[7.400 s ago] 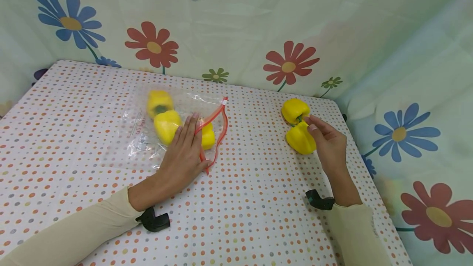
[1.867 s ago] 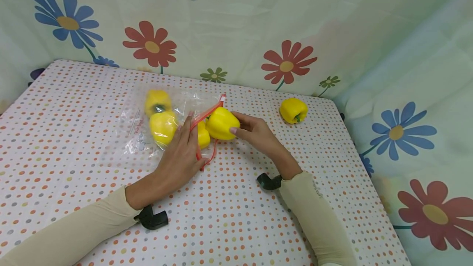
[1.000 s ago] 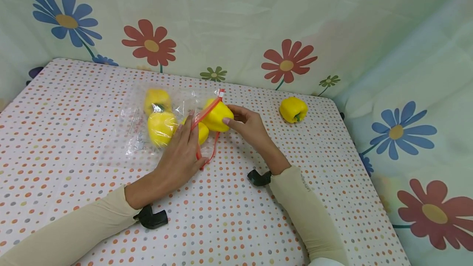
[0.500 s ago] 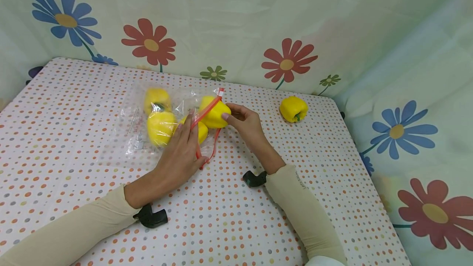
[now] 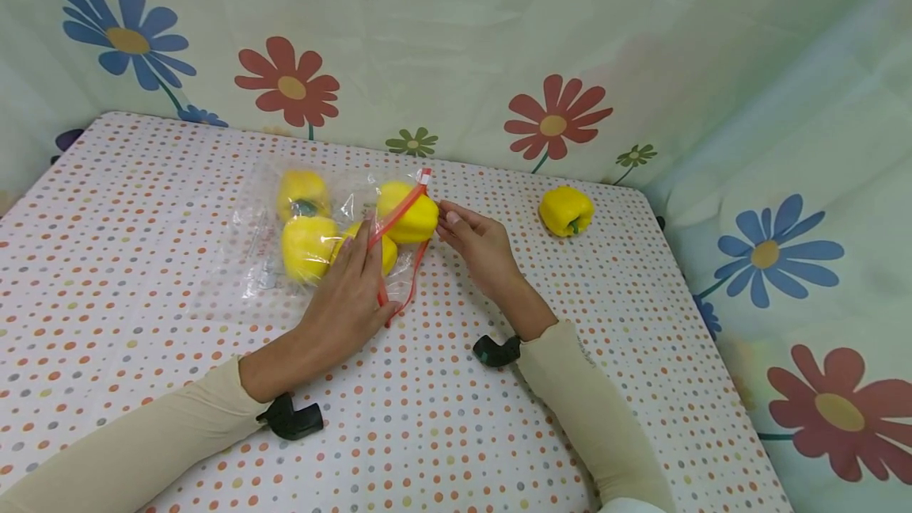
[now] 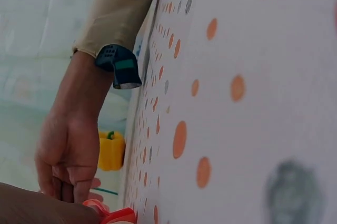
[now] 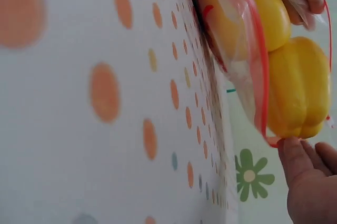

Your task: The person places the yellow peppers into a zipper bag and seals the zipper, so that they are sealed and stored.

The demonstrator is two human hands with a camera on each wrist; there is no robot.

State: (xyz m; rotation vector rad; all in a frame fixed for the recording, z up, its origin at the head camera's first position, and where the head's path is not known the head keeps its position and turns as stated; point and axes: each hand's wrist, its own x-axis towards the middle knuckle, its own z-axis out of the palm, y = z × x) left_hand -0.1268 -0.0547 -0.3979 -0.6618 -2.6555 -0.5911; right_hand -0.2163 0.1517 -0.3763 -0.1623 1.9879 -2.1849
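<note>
Right-hand fingers (image 5: 461,210): loosely bunched, tips touching the outer end of the mouth pepper.
Left-hand fingers (image 5: 359,253): straight and close together, pressed down on the bag; thumb spread away from them, near the strip's lower end.
Mouth pepper (image 5: 420,222): yellow, lying in the opening of the bag; the red strip (image 5: 399,214) crosses over it, and its rounded end protrudes toward the right hand (image 5: 492,264).
Bag (image 5: 249,291): clear plastic, lying flat, its opening toward the right hand; the left hand (image 5: 342,303) rests across it beside the opening.
Inner peppers: three, all yellow; one (image 5: 388,254) touching the mouth pepper and partly hidden by the left hand, one (image 5: 309,250) further in, one (image 5: 303,192) behind that.
Loose pepper (image 5: 566,210): yellow, outside the bag, well apart from it, green stem facing the wearer.
Wrists: beige sleeves (image 5: 171,426), each with a black device (image 5: 294,418).
Table: white cloth (image 5: 399,434) with coloured dots.
Backdrop: pale curtain (image 5: 427,46) printed with flowers.
</note>
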